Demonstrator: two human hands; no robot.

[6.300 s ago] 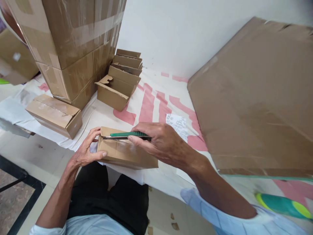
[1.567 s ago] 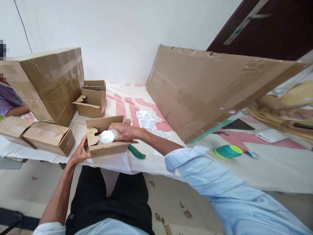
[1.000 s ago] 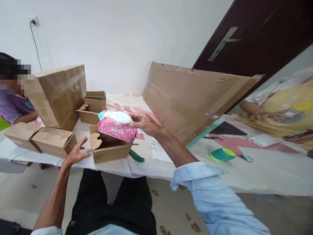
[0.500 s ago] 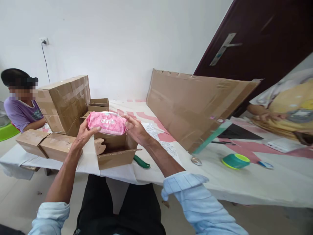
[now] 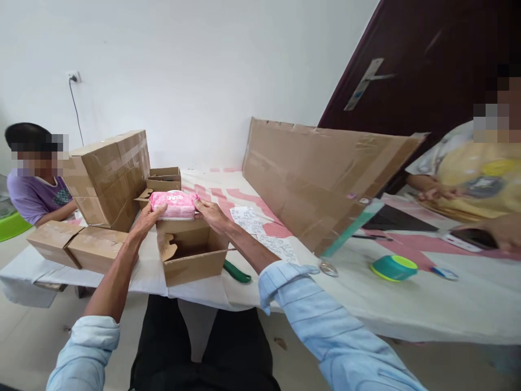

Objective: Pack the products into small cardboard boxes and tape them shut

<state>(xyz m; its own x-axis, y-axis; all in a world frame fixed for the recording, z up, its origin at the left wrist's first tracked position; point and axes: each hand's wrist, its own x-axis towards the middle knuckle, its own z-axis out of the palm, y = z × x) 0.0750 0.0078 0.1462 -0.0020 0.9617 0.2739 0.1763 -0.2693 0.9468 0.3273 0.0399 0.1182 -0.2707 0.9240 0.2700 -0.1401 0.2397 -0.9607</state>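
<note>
A pink pack of wet wipes (image 5: 175, 208) with white lettering is held up above an open cardboard box (image 5: 195, 270). My left hand (image 5: 147, 218) grips its left end, thumb on the near face. At the other end, the fingers of my right hand (image 5: 212, 213) pinch the pack. The box stands at the table's front edge with its top open and a cut-out side flap raised at the left. Shadow hides the bottom of the box. Right beside it lies a dark green object (image 5: 236, 271), partly behind the box.
Taped cardboard boxes (image 5: 108, 182) are stacked at left, with two low boxes (image 5: 95, 247) in front. A large cardboard panel (image 5: 309, 174) stands behind printed sheets (image 5: 246, 218). A teal tape roll (image 5: 393, 268) lies at right. One person (image 5: 38, 190) sits left, another (image 5: 476, 168) right.
Both my hands have carried the pack slightly away from me and tilted it, so its side now faces me more. At right, the other person's hand has come to a phone-like object.
</note>
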